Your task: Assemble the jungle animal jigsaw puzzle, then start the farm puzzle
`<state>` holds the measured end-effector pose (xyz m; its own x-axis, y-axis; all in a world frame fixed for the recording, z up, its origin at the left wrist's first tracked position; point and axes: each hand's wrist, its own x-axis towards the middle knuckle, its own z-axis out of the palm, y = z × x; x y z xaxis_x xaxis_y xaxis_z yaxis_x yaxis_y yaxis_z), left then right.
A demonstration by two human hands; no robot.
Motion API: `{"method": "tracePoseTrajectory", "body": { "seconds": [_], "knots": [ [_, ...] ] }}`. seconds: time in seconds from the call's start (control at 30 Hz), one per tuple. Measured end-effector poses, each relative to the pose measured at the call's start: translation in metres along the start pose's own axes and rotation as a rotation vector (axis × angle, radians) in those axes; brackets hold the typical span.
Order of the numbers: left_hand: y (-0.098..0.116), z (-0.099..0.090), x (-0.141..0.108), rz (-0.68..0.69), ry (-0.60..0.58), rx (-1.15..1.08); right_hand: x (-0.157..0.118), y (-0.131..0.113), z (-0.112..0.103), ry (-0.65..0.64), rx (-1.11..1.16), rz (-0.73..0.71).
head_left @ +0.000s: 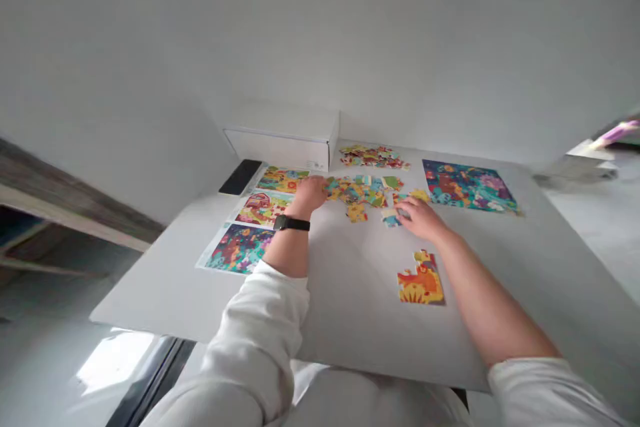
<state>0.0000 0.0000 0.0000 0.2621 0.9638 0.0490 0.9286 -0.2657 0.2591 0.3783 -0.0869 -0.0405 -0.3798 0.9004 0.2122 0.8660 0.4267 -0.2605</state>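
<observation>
Blue puzzle piece [390, 218]: lies on desk [350, 320], against right grip [421, 217], half curled; cannot tell if held. Beside left grip [311, 192], see loose pieces [353, 191]; cannot tell its closing or hold. On white box [280, 146], find small label [315, 165], cannot read.

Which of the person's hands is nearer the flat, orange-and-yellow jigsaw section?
Right. The right hand is just beyond the flat, orange-and-yellow jigsaw section; the left hand is farther away, beyond it and to its left.
</observation>
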Motion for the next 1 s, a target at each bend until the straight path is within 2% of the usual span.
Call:
{"method": "tracePoseTrajectory", "body": {
  "seconds": [0.3,0.53,0.8,1.0],
  "knots": [
    [0.004,0.002,0.001,0.063,-0.007,-0.037,0.000,0.001,0.002,0.008,0.008,0.017],
    [0.008,0.001,0.001,0.021,-0.002,-0.022,0.000,-0.001,-0.001,-0.001,0.018,0.030],
    [0.014,-0.002,0.003,0.035,0.030,-0.086,0.000,-0.011,-0.007,-0.030,-0.004,0.074],
    [0.012,-0.019,0.001,-0.046,0.238,-0.186,0.000,-0.014,-0.009,-0.035,-0.014,0.063]
  ]
}}
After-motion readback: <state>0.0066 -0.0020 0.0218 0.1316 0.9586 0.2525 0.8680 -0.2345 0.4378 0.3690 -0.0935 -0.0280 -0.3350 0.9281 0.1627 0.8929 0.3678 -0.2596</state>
